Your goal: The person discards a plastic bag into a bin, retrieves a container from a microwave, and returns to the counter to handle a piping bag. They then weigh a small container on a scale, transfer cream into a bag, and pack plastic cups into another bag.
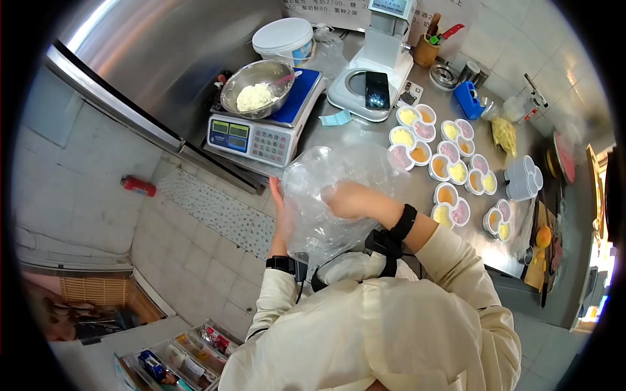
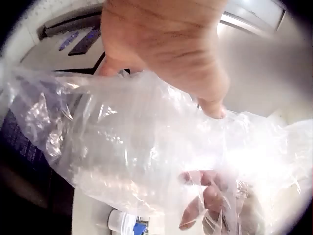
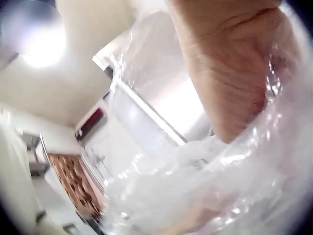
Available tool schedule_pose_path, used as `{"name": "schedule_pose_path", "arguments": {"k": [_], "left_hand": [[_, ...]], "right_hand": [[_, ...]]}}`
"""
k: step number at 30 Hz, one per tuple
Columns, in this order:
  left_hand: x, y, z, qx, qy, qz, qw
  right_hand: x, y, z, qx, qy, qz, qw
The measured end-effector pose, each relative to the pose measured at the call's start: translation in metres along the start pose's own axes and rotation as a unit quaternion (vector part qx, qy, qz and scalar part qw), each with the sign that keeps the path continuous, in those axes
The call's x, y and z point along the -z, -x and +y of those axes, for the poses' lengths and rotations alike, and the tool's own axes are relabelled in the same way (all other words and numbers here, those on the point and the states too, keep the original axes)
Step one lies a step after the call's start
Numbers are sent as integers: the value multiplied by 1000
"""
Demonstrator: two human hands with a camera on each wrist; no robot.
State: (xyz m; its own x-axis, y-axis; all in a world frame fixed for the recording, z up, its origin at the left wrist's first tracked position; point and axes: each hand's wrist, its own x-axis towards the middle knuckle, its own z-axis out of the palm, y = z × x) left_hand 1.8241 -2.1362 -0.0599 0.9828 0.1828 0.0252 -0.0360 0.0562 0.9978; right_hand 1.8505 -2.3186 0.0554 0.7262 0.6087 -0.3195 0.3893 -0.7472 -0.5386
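Note:
A large clear plastic bag (image 1: 313,228) is spread between my two hands in front of the body. My left hand (image 1: 280,212) is at its left side, fingers straight and upright against the film. The left wrist view has that hand (image 2: 166,49) over the bag's upper edge, thumb tip touching the plastic. Crumpled film surrounds my right hand (image 1: 352,201) in the head view. Through the plastic (image 2: 122,147), the left wrist view shows the right hand's fingers (image 2: 211,196) loosely bent, their tips apart. In the right wrist view, film covers part of the right hand (image 3: 234,73).
On a scale (image 1: 254,138) sits a metal bowl (image 1: 228,98) holding a pale mass. Behind it stands a white bucket (image 1: 280,36). Filled cups (image 1: 450,173) stand in clusters on the counter's right side. A phone (image 1: 377,90) lies on a white machine (image 1: 355,91).

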Motion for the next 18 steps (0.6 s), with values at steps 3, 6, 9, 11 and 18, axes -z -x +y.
{"name": "schedule_pose_path", "arguments": {"k": [3,6,9,11,18], "left_hand": [[4,2,-5,-13,-42,-50,998],[11,4,-8,-41,-112,-119,986],[9,1,-17,-91,-68,-140,984],[26,-14,-62,-100,-177,-122,971],[28,-32,-32,6,-347,-40,937]], "right_hand": [[-20,-5,1,17,149,30,988],[-53,-15,20,115,248,92,957],[-35,-12,19,298,326,211,872],[-30,-20,23,346,336,286,828],[-29,-45,40,219,243,250,911]]}}
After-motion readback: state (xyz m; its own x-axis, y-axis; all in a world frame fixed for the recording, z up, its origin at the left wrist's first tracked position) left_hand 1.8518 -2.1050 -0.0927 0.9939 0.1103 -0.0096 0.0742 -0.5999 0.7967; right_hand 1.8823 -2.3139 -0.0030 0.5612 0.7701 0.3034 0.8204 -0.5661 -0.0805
